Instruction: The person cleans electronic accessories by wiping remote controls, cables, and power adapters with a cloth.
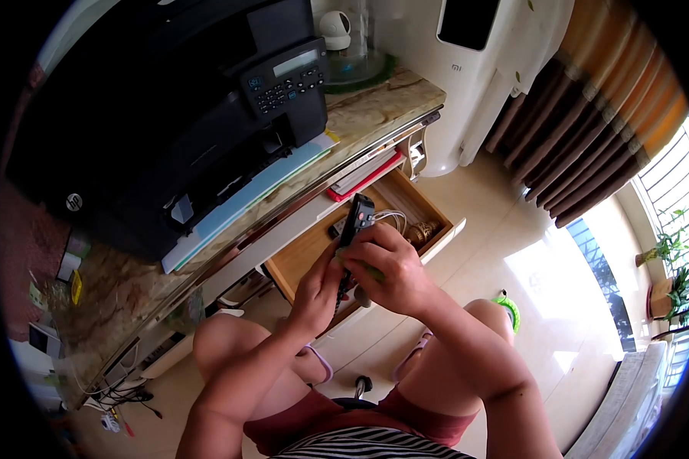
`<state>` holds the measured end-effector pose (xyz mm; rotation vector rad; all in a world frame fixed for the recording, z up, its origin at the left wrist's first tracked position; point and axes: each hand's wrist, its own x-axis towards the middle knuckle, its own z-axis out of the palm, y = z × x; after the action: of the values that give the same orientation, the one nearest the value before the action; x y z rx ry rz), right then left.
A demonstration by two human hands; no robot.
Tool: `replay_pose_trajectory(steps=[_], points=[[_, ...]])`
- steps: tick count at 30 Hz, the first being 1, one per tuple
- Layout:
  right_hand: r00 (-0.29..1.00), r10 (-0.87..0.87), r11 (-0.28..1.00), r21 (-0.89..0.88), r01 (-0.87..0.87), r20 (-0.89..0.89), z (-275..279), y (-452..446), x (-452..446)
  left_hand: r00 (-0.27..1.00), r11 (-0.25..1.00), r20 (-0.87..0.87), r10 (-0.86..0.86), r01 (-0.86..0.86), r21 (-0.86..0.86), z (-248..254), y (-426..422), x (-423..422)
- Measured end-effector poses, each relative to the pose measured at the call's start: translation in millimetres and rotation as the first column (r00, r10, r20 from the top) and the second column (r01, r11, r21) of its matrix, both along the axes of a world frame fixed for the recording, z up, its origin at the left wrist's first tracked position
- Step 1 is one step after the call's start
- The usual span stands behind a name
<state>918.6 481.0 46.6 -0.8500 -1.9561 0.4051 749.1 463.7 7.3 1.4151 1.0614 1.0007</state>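
A black remote control [357, 216] with a red button stands up between my hands, over an open wooden drawer [308, 249]. My left hand [319, 289] is closed around its lower part. Pressed against the remote's side, my right hand [390, 268] has its fingers bent and pinched together. Something small and greenish shows under those fingers, too hidden to name. Inside the drawer lie a white cable [393, 219], a brown patterned round object [421, 232] and another remote partly behind the held one.
A black printer [283, 76] stands on the marble-topped cabinet [394, 96], with a white camera [334, 30] behind it. Red-edged papers [365, 174] lie at the drawer's back. A white Mi appliance [444, 92] and brown curtains [555, 145] are to the right. Cables [122, 392] lie at lower left.
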Motion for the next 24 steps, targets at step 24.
replay_pose_trajectory(steps=[24], points=[[0.981,-0.127,0.792,-0.61,0.012,-0.146,8,5,16,0.998,0.999,0.062,-0.009,0.006,0.038,0,-6,2]])
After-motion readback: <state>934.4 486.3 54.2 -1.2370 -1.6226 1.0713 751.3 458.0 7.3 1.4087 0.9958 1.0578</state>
